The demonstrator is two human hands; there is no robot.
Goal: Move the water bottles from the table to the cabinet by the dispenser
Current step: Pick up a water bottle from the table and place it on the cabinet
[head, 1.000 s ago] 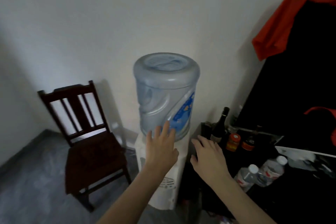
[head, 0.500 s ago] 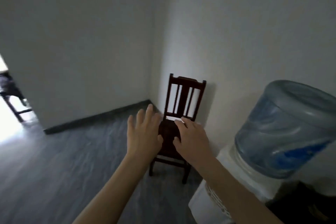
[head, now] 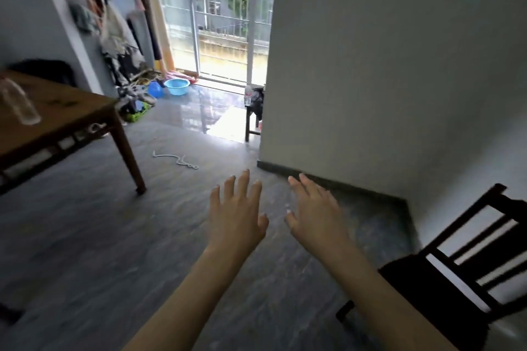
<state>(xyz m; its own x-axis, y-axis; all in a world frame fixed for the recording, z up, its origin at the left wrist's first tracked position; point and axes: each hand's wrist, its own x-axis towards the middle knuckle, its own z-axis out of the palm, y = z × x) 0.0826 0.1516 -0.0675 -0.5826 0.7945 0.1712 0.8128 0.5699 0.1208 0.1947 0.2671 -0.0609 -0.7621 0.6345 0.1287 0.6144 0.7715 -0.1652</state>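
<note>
A clear water bottle point(head: 17, 102), blurred, stands on the brown wooden table point(head: 71, 111) at the far left. My left hand point(head: 236, 215) and my right hand point(head: 313, 214) float side by side over the grey floor in the middle of the view, palms down, fingers spread, holding nothing. Both hands are well to the right of the table and far from the bottle. The dispenser and the cabinet are out of view.
A dark wooden chair point(head: 456, 279) stands at the lower right by the white wall point(head: 385, 65). A white cord point(head: 176, 159) lies on the floor. A small stool with a bottle point(head: 248, 95), a blue basin point(head: 176, 86) and hung clothes are near the balcony door.
The view has swung left, from the dispenser and cabinet past the chair to the room with the table. Both hands stay empty and spread in front of me.
</note>
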